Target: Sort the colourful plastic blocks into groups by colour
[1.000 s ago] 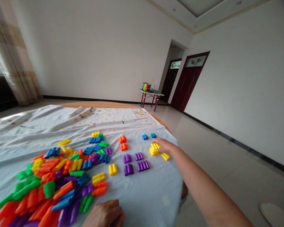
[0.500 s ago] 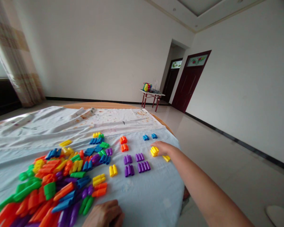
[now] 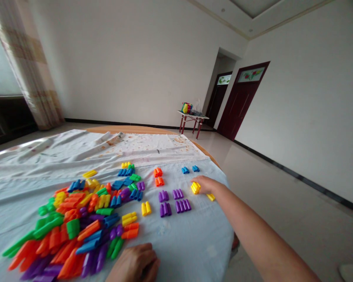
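At the right side of the cloth, my right hand [image 3: 203, 185] is closed around a yellow block [image 3: 195, 188]; another yellow piece [image 3: 211, 197] lies just beside the wrist. My left hand [image 3: 136, 261] rests near the front edge with its fingers curled, and whether anything is inside is hidden. To its left spreads a heap of orange, green, blue, purple and yellow blocks [image 3: 73, 229]. Between the hands sit several purple blocks [image 3: 183, 205], two orange ones [image 3: 159, 181] and a yellow one [image 3: 146, 208]. Two blue blocks [image 3: 185, 170] lie beyond my right hand.
A round table carries a light blue cloth [image 3: 194, 243] and a wrinkled white cloth [image 3: 147, 147]. Farther back stands a small table [image 3: 193, 116] with a colourful bag [image 3: 186, 108]. A curtain [image 3: 32, 66] hangs at left, and a dark red door [image 3: 244, 100] is at right.
The whole view has shifted slightly, so the table and blocks appear farther right. Both hands keep nearly the same places relative to the blocks.
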Demonstrator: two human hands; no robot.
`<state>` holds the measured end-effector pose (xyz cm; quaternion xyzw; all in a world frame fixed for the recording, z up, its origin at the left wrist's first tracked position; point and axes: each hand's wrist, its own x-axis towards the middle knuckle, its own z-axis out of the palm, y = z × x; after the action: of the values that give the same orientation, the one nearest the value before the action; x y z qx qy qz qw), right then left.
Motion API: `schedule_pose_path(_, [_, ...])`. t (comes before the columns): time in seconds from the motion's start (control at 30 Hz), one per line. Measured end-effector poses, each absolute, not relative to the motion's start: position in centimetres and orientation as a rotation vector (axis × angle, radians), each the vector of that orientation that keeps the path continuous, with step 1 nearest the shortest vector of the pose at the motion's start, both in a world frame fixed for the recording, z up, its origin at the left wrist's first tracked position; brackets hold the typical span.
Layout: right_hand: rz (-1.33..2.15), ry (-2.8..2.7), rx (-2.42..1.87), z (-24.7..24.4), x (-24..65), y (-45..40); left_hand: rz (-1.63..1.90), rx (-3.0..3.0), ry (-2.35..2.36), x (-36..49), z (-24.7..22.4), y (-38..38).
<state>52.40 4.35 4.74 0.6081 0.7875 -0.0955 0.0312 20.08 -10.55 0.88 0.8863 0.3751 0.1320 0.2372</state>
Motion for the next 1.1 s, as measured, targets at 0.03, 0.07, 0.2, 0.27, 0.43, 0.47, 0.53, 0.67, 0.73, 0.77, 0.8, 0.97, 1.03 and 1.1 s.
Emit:
schedule_pose_path(0.03, [-0.298, 2.414, 1.875, 4.9, 52.3, 4.2, 0.367, 2.423, 1.032, 20.1, 0.9, -10.6])
schedule_pose_path(0.07, [-0.301, 2.402, 1.878, 5.2, 52.2, 4.1, 0.37, 2.421, 1.037, 20.1, 0.9, -10.7])
schedule_pose_path(0.2, [-0.249, 2.512, 1.873, 6.7, 50.2, 3.3, 0.391, 2.439, 1.049, 20.1, 1.0, -11.0])
schedule_pose_path(0.27, [-0.24, 2.709, 1.817, 7.5, 47.9, 2.5, 0.411, 2.456, 1.041, 20.1, 1.0, -11.0])
schedule_pose_path(0.43, [-0.475, 3.154, 1.442, 7.1, 39.5, -0.1, 0.453, 2.503, 1.011, 20.1, 1.3, -11.3])
schedule_pose_path(0.47, [-0.519, 3.192, 1.347, 6.7, 37.8, -0.6, 0.462, 2.513, 1.006, 20.1, 1.3, -11.4])
schedule_pose_path(0.53, [-0.574, 3.237, 1.186, 5.8, 34.8, -1.3, 0.476, 2.539, 0.992, 20.1, 1.3, -11.5])
schedule_pose_path(0.67, [-0.602, 3.29, 0.957, 4.7, 30.6, -2.1, 0.451, 2.609, 0.952, 20.2, 1.0, -11.6])
schedule_pose_path(0.73, [-0.566, 3.3, 0.895, 4.6, 29.0, -2.3, 0.407, 2.617, 0.96, 20.3, 0.9, -11.6])
schedule_pose_path(0.77, [-0.542, 3.299, 0.87, 4.7, 28.2, -2.5, 0.398, 2.612, 0.961, 20.4, 0.9, -11.6])
schedule_pose_path(0.8, [-0.513, 3.295, 0.844, 4.7, 27.4, -2.7, 0.413, 2.606, 0.952, 20.4, 1.0, -11.6])
schedule_pose_path(0.97, [-0.369, 3.271, 0.702, 4.2, 24.8, -2.8, 0.633, 2.574, 0.864, 20.3, 1.1, -11.5])
schedule_pose_path(1.03, [-0.334, 3.274, 0.774, 3.9, 24.7, -2.0, 0.56, 2.563, 0.893, 20.2, 0.8, -11.5])
schedule_pose_path(1.1, [-0.287, 3.274, 0.903, 3.6, 25.3, -0.8, 0.475, 2.561, 0.935, 20.1, 0.5, -11.4])
